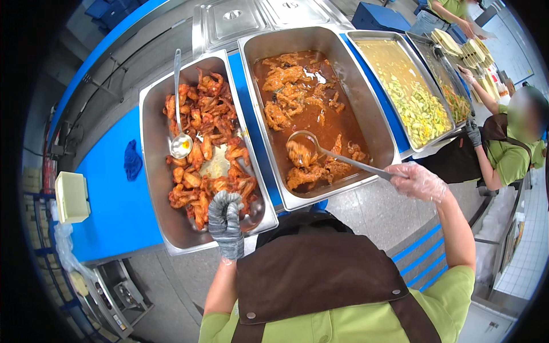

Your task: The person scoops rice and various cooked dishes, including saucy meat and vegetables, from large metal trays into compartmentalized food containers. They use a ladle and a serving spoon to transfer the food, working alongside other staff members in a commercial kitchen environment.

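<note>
My right hand (418, 181), in a clear plastic glove, grips the handle of a metal ladle (343, 156). The ladle's round bowl lies over a deep steel pan (381, 124) of reddish-brown sauce, with a coated fried piece (300, 153) in or right behind it. More coated pieces (285, 79) sit in the sauce. My left hand (226, 225), in a grey knit glove, is curled over the near end of a second steel pan (152, 180) holding glazed chicken wings (214, 124). Its palm side is hidden. Another ladle (180, 143) rests on those wings.
A blue cloth (133, 160) and cream food containers (70, 197) lie on the blue counter (107, 206) at left. Lidded steel pans (233, 21) stand behind. To the right are a tray of yellow-green vegetables in broth (416, 111), another tray (454, 103), and a co-worker (493, 141).
</note>
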Demonstrator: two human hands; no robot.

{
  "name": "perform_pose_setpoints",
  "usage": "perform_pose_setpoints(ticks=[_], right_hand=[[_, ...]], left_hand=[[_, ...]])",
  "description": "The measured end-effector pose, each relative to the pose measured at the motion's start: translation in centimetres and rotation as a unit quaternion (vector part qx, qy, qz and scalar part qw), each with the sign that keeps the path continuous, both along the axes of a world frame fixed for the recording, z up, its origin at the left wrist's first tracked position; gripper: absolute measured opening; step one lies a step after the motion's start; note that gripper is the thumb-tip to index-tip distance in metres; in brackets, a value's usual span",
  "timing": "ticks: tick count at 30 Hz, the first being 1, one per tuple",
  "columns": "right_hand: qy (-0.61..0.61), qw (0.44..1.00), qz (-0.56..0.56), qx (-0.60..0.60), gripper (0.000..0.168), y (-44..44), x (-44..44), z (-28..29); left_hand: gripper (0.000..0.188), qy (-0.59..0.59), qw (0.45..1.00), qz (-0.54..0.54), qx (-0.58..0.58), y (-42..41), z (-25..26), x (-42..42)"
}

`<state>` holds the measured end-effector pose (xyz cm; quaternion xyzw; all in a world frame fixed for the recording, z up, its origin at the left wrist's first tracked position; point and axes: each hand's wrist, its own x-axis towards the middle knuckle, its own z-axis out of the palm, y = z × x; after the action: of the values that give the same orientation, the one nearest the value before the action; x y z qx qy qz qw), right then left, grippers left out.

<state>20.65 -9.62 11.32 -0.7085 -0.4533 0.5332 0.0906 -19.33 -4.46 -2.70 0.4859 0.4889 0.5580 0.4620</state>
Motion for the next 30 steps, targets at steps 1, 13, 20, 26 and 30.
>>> perform_pose_setpoints(ticks=[1,13,20,26,30], right_hand=[[-0.054,0.996,0.057,0.044,0.030,-0.1,0.0,0.0],[-0.381,0.882,0.107,0.256,0.017,4.5,-0.9,-5.3],[-0.250,0.949,0.097,0.167,0.028,4.3,-0.7,-2.0],[0.107,0.985,-0.138,0.002,0.030,4.2,1.3,-4.6],[0.098,0.939,-0.328,-0.032,0.027,3.8,-0.8,-1.4]], left_hand=[[0.031,0.001,1.000,-0.003,-0.003,0.0,0.3,0.0],[0.031,-0.020,1.000,0.003,-0.019,0.0,0.8,0.1],[0.032,-0.022,1.000,0.012,-0.004,-0.4,0.0,-0.1],[0.032,-0.021,1.000,-0.006,-0.004,-0.1,0.1,-0.1],[0.032,-0.021,1.000,0.002,-0.005,-0.1,-0.3,-0.1]])
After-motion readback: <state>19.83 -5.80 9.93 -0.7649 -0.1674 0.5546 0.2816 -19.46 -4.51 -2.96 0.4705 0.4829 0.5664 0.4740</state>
